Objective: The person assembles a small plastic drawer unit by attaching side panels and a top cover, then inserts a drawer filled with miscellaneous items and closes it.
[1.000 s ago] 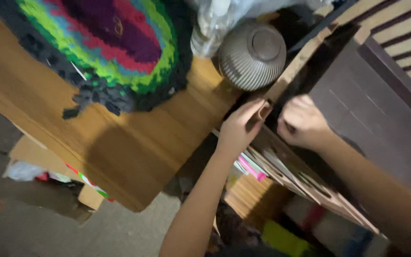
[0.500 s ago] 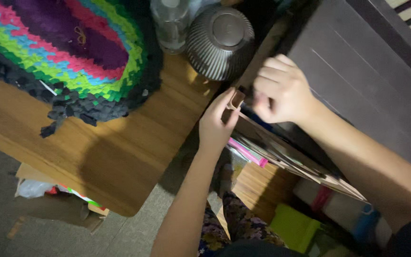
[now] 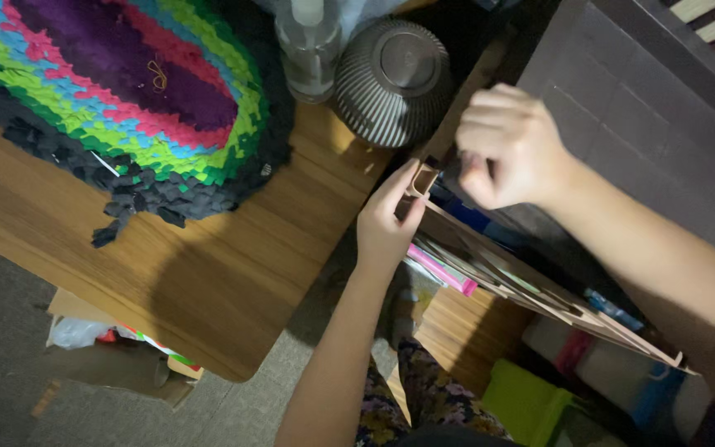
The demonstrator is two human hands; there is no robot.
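Cardboard (image 3: 531, 285), thin, light and easily bent, I judged best taken at its eleven-o'clock corner, where my left hand (image 3: 386, 219) pinched it and my right hand (image 3: 502, 145) stayed clenched there.

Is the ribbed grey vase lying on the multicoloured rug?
No, the ribbed grey vase stands on the bare wooden table, to the right of the multicoloured rug and a clear bottle.

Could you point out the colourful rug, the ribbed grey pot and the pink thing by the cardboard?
colourful rug (image 3: 117, 74): head view, on its purple middle.
ribbed grey pot (image 3: 392, 79): head view, on its flat round top.
pink thing (image 3: 443, 270): head view, midway along its visible pink edge, below the left hand (image 3: 386, 219).
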